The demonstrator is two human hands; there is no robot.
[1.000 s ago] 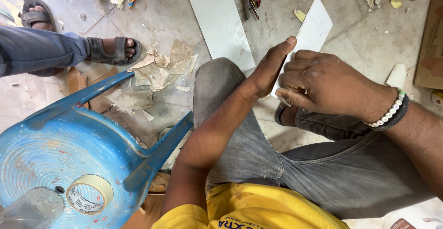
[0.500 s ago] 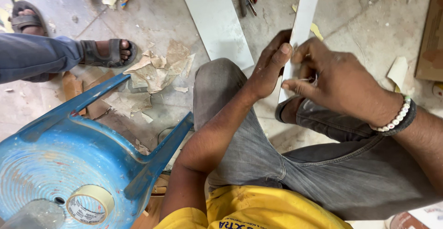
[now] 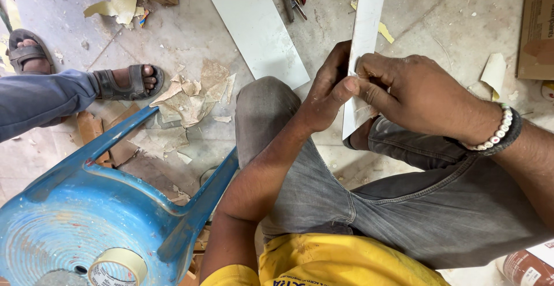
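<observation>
While the left hand (image 3: 328, 93) pinches the thin white strip (image 3: 360, 55) above the knee, the right hand (image 3: 412, 93) grips its edge and seems to pick at it, though the fingertips hide that spot. If either hand pulls too hard, the strip could bend, snap or slip down to the dusty floor (image 3: 438, 26).

White strip (image 3: 362, 38) lower part hidden behind hands; tape roll (image 3: 117, 267) cut by bottom edge.
</observation>
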